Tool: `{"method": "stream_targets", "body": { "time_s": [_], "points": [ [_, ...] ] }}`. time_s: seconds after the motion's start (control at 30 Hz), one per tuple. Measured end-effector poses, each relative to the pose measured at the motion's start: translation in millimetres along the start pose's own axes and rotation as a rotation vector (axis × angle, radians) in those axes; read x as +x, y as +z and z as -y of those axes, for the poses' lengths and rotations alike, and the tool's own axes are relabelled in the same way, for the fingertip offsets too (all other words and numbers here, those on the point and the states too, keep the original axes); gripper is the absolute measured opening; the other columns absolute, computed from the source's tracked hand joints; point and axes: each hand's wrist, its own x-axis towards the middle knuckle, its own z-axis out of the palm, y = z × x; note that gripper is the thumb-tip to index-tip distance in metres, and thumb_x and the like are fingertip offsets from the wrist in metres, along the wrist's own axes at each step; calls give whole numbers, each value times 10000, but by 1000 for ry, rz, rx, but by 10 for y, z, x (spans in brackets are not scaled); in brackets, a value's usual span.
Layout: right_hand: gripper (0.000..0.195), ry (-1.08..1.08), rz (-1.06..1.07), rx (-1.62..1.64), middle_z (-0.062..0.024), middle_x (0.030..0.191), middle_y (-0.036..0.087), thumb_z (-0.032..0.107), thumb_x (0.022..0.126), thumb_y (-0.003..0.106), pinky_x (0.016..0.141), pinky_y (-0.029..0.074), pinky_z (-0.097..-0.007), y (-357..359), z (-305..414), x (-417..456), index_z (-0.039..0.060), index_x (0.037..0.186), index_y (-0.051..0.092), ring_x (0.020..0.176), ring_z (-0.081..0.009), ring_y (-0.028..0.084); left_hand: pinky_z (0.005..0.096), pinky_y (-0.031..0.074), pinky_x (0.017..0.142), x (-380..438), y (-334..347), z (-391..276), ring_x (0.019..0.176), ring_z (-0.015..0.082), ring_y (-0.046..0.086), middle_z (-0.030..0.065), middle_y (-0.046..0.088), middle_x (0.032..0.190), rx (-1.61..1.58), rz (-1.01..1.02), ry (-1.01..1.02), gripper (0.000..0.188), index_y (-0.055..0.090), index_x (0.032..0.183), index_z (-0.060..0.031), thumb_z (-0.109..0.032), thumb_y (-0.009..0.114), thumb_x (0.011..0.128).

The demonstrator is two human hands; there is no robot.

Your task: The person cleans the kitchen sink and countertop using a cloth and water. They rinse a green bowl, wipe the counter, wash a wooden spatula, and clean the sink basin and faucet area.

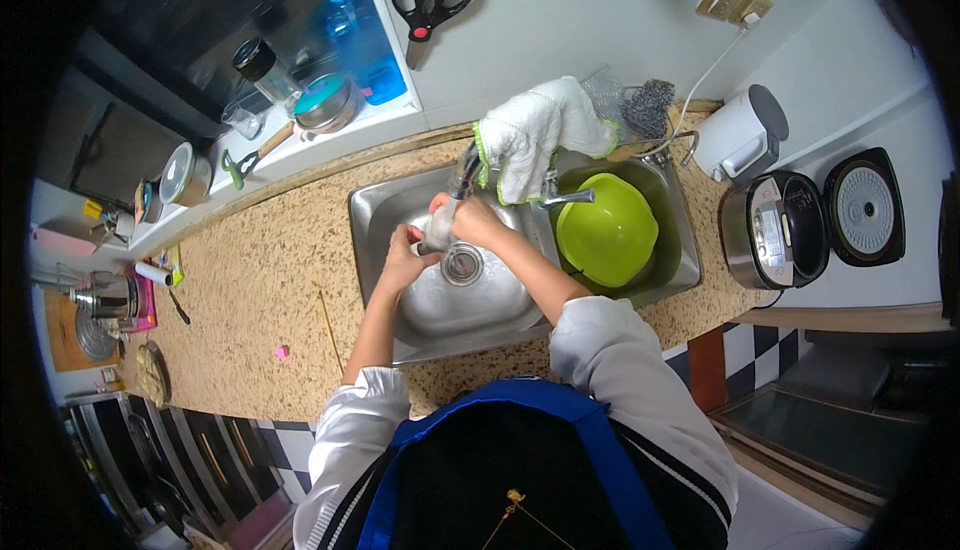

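Note:
Over the left basin of a stainless steel sink [420,344], both hands are at a small whitish, see-through object [436,229]. Its exact kind is hard to make out behind the fingers and water. My right hand [475,221] grips its upper side, close under the faucet [465,171]. With thumb and fingers, my left hand [403,261] holds its lower left end, where a dark edge shows. Water appears to run from the faucet onto it. Below the hands lies the round drain strainer [462,265].
A white towel with green edging [532,130] drapes over the faucet. A green plastic basin [607,231] fills the right bowl. An open rice cooker [772,231] and a white kettle-like appliance [739,134] stand at right. A chopstick-like stick [328,329] lies on the speckled counter [247,287].

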Motion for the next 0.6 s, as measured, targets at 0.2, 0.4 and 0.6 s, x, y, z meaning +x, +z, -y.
{"method": "stream_targets", "body": {
  "time_s": [0.2, 0.4, 0.6],
  "points": [
    [307, -231, -43, 344, -87, 1010, 560, 49, 714, 580, 803, 436, -329, 232, 40, 107, 114, 1011, 535, 965, -238, 543, 293, 435, 844, 119, 253, -112, 973, 167, 537, 79, 534, 1082, -440, 175, -64, 611, 441, 1162, 9, -86, 745, 641],
    [352, 85, -216, 1542, -86, 1043, 546, -43, 737, 516, 830, 444, -308, 247, -537, 68, 1, 1086, 519, 930, -186, 544, 263, 497, 521, 143, 391, -306, 736, 134, 550, 49, 518, 874, -759, 387, -396, 353, 475, 1070, -38, -47, 636, 756],
    [437, 466, -651, 1305, -42, 1023, 546, 178, 866, 532, 749, 448, -266, 507, -1437, -443, 77, 1262, 376, 887, -100, 520, 145, 428, 438, 495, 681, -56, 679, 138, 542, 119, 543, 818, -1540, 220, -803, 89, 534, 896, 23, -8, 535, 812]
  ]
}}
